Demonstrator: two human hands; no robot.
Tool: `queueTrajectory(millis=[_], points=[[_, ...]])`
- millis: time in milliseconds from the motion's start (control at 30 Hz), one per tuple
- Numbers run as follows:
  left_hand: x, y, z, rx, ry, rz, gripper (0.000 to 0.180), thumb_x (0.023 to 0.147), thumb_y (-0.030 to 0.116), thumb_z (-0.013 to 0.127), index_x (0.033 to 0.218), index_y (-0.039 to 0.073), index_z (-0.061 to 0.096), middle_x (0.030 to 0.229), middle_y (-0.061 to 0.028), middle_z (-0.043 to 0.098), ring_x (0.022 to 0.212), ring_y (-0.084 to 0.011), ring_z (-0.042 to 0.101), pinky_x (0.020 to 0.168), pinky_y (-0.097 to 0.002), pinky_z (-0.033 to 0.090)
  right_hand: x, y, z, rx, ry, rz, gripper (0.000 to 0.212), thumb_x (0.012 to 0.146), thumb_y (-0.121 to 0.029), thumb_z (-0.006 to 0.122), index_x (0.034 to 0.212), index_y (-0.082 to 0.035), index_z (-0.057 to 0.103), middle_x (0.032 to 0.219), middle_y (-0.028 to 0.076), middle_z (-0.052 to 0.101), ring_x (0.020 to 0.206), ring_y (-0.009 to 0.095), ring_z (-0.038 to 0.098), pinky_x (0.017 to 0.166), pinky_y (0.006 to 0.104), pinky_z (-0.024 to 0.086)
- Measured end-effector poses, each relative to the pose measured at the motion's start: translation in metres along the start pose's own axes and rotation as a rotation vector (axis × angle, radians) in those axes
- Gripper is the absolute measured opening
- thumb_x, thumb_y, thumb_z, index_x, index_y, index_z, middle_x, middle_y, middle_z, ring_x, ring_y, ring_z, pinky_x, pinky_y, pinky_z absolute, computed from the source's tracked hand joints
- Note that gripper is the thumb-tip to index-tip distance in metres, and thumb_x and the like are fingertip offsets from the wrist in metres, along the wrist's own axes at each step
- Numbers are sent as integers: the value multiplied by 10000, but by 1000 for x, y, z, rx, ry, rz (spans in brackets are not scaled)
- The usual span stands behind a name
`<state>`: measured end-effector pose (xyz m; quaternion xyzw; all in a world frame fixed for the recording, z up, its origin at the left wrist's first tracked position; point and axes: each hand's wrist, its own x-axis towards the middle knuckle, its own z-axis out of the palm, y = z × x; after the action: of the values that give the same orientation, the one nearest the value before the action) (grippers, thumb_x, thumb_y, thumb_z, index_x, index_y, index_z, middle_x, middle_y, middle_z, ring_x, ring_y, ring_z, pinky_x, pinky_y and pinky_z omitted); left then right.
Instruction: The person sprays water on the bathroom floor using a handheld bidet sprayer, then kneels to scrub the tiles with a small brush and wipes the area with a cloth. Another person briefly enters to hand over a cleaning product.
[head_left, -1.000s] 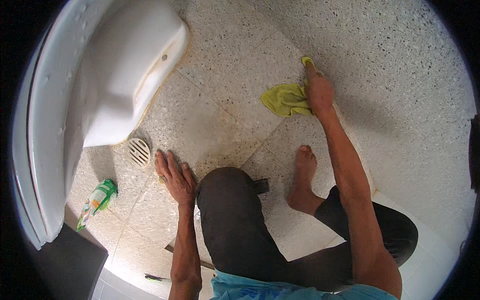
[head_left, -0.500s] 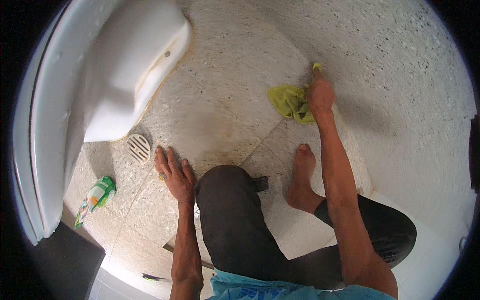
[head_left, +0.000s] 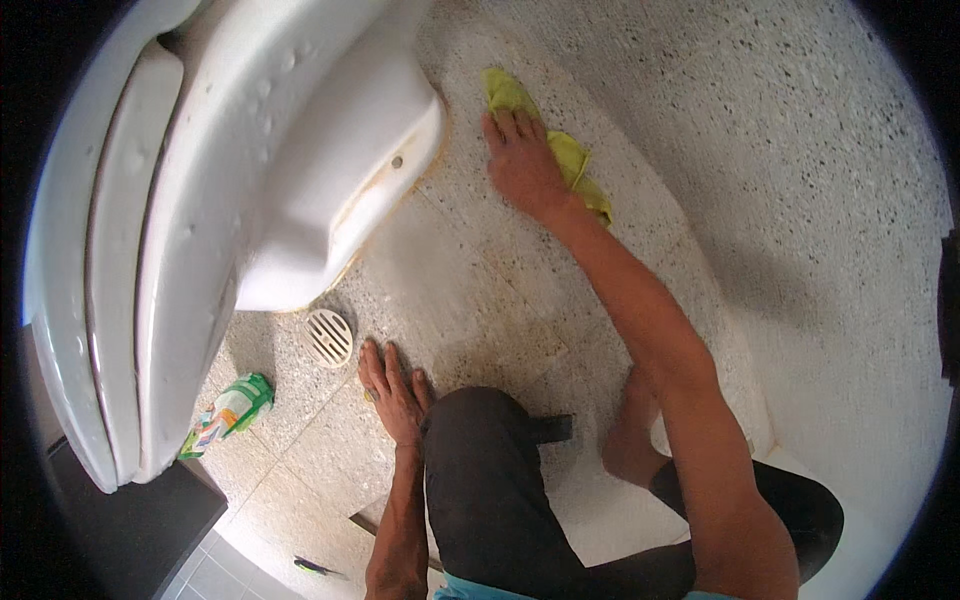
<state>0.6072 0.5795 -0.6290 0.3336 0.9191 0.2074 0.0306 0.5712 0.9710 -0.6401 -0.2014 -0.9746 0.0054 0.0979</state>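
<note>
My right hand (head_left: 526, 165) is stretched far forward, its fingers curled over a yellow-green cloth (head_left: 511, 92) pressed to the speckled stone floor (head_left: 450, 260). Part of the cloth sticks out beyond the fingertips, and another fold trails beside the hand toward the wall. My left hand (head_left: 394, 396) lies flat on the floor beside my knee, fingers spread and nothing in it. Just beyond its fingertips sits a round slotted drain cover (head_left: 328, 338).
A white toilet (head_left: 385, 120) with a stained base fills the left side, water drops on its bowl. A green and white plastic pouch (head_left: 240, 402) lies below it. A speckled wall (head_left: 800, 180) rises at right. A small dark object (head_left: 312, 566) lies at lower left.
My right hand has moved forward and left across the floor with the cloth, away from the wall. The view has shifted, bringing more of the toilet in; my left hand stays on the floor.
</note>
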Motion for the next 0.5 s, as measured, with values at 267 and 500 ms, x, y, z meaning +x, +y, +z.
queueTrajectory(millis=[267,500], points=[[0,0,1,26,-6,-8,551,985,277,524,1483,69,408,1586,-218,303,1448,-464,273,1164,-591,260,77,37,11,130,-54,24,633,927,-236,569,1465,51,397,1488,184,403,1409,352,360,1185,472,309],[0,-1,-1,6,-2,19,555,986,262,531,1495,88,396,1590,-220,297,1447,-463,275,1166,-595,251,84,69,17,235,-123,180,433,969,-104,451,1379,30,480,1443,195,462,1324,361,486,1100,478,420]])
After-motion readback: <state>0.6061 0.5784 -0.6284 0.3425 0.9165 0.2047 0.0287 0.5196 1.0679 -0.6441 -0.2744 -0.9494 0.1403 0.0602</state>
